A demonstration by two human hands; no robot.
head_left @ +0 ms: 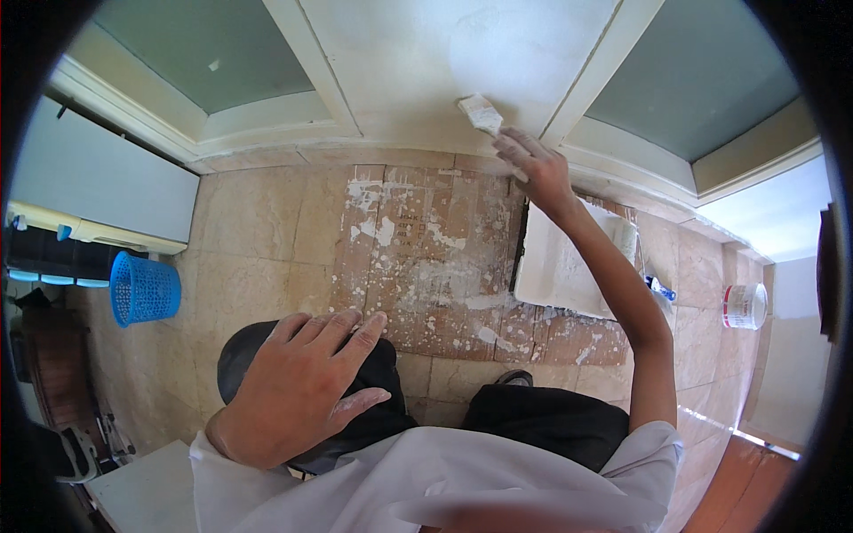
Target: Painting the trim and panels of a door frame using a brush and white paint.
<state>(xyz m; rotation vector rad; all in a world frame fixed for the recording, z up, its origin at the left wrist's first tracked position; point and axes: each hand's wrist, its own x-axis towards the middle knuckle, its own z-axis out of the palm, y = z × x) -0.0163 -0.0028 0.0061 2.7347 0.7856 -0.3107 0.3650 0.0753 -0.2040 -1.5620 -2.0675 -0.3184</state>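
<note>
My right hand is stretched forward and holds a paint brush with white bristles, pressed against a cream-white wall panel. My left hand rests flat on my left knee, fingers spread, with white smears on the thumb. Below the right arm a white paint tray lies on the floor, with a roller at its far end.
A paint-spattered brown cardboard sheet covers the tiled floor by the wall. A blue plastic basket stands at the left, a white bucket at the right. Grey-green panels flank the wall panel. A small blue-capped bottle lies beside the tray.
</note>
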